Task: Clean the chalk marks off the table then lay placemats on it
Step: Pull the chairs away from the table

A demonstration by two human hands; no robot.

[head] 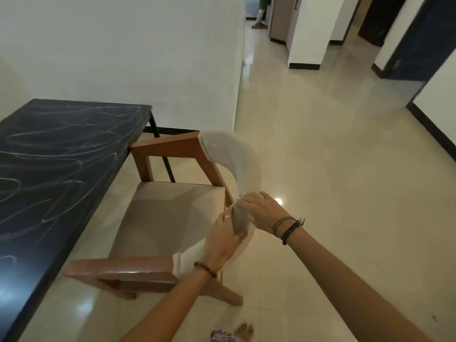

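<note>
A long black table point(56, 154) stands at the left, its top covered in white chalk scribbles point(61, 144). An armchair with wooden arms, a cream seat and a curved cream backrest point(237, 159) is drawn back from the table's side. My left hand point(222, 240) and my right hand point(261, 213) both grip the top of that backrest, close together. A grey patch point(240, 222) shows between them; I cannot tell whether it is a cloth or part of the chair. No placemats are in view.
Glossy cream floor tiles point(333, 169) stretch to the right and into a corridor with dark doorways point(380, 18). A white wall runs behind the table. A person's legs point(260, 13) show far down the corridor. My foot point(244, 330) is at the bottom edge.
</note>
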